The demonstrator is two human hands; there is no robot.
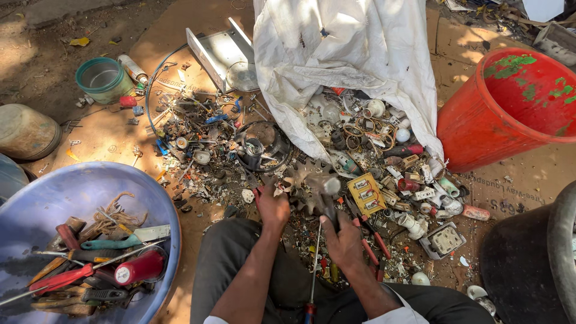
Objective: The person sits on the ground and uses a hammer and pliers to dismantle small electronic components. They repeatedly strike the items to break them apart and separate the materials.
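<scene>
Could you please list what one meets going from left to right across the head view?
Blue tub of tools → left hand → toothed metal gear held by both hands → right hand → yellow switch plate → red bucket.

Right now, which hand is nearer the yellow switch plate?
Right. The right hand sits just below the yellow switch plate, slightly left of it; the left hand is farther left, across the toothed gear both hands grip.
</scene>
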